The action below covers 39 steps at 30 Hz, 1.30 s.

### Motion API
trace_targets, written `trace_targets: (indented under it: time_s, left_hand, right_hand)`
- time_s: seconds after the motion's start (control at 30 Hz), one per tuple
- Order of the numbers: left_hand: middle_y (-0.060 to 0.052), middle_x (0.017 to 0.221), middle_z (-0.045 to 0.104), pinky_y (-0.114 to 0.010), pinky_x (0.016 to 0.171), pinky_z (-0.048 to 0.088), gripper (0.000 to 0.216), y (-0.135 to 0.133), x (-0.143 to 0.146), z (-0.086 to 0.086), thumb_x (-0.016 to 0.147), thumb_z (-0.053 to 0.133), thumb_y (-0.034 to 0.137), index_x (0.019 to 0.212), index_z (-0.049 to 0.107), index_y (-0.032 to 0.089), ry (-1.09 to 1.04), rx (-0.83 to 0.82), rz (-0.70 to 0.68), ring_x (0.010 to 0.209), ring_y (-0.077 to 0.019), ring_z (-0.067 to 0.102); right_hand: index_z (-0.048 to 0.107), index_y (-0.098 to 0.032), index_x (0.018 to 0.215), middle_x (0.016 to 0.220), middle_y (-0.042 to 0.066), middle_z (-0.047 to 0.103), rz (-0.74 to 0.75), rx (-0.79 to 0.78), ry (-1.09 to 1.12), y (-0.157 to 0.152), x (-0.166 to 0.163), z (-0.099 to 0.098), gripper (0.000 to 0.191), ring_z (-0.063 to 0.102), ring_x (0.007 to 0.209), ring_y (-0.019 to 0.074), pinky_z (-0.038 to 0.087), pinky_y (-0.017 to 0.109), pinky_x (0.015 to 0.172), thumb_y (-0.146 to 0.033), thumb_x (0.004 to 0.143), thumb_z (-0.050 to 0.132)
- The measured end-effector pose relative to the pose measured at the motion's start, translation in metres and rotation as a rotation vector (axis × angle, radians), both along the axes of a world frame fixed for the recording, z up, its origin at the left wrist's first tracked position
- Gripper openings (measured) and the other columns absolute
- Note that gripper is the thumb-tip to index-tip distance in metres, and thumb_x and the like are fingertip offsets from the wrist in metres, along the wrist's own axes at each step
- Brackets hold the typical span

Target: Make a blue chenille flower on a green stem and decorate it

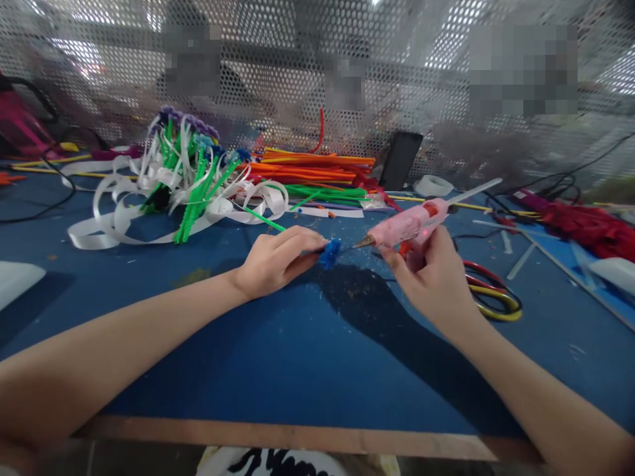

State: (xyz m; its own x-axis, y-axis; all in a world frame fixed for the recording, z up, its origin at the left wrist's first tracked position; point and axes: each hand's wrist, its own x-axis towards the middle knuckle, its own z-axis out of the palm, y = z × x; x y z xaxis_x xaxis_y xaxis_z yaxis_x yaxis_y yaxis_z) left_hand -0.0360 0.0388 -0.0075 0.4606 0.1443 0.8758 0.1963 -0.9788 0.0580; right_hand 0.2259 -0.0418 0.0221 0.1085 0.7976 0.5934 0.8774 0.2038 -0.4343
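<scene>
My left hand (278, 261) is closed on a pipe-cleaner flower, its blue head (330, 254) poking out past the fingertips and its green stem (265, 219) showing behind the hand. In my right hand (436, 277) is a pink hot glue gun (409, 223) with a clear glue stick (475, 191) sticking out of its back. The metal nozzle (366, 242) points left at the blue flower head, a small gap away. Whether glue is coming out I cannot tell.
Behind my left hand lie bunched green-stemmed flowers (191, 178) with white ribbon (112, 225). Orange pipe cleaners (307, 168), green ones (322, 194) and a phone (401, 160) stand at the back, before a perforated metal screen (278, 79). Scissors (496, 294) lie beside my right wrist.
</scene>
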Motion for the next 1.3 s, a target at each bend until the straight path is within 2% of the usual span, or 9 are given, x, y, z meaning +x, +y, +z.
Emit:
trace_targets:
  time_s: [0.23,0.47,0.83,1.3]
  left_hand:
    - [-0.010,0.103,0.076,-0.017,0.069,0.053,0.011,0.0007,0.0002,-0.0031,0.093,0.065,0.017,0.101,0.057,0.016,0.016,0.077,-0.052,0.092,-0.0130,0.074]
    - [-0.009,0.099,0.075,-0.017,0.069,0.053,0.011,0.0013,-0.0005,-0.0032,0.094,0.064,0.016,0.098,0.053,0.017,0.000,0.075,-0.039,0.093,-0.0138,0.074]
    - [-0.007,0.100,0.076,-0.018,0.063,0.051,0.008,0.0008,-0.0006,-0.0025,0.098,0.059,0.019,0.098,0.051,0.019,0.018,0.074,-0.025,0.087,-0.0122,0.074]
    - [-0.007,0.100,0.075,-0.018,0.061,0.051,0.010,0.0011,-0.0015,-0.0040,0.097,0.059,0.019,0.098,0.050,0.020,0.025,0.069,-0.025,0.083,-0.0118,0.073]
  right_hand:
    - [0.048,-0.024,0.090,0.072,0.002,0.053,0.034,0.027,-0.065,-0.0028,-0.0056,-0.0020,0.025,0.048,0.060,0.0192,0.039,0.036,0.058,-0.045,0.087,0.062]
    - [0.039,-0.027,0.081,0.066,-0.001,0.046,0.019,0.013,-0.088,-0.0044,-0.0096,-0.0010,0.031,0.044,0.058,0.0187,0.035,0.036,0.057,-0.049,0.088,0.060]
    - [0.037,-0.026,0.078,0.061,-0.003,0.043,0.069,0.106,-0.148,-0.0008,-0.0063,-0.0055,0.032,0.042,0.053,0.0158,0.029,0.032,0.051,-0.044,0.088,0.061]
    - [0.039,-0.026,0.079,0.063,-0.002,0.043,0.083,0.098,-0.164,-0.0003,-0.0038,-0.0077,0.027,0.043,0.053,0.0159,0.027,0.032,0.050,-0.039,0.091,0.058]
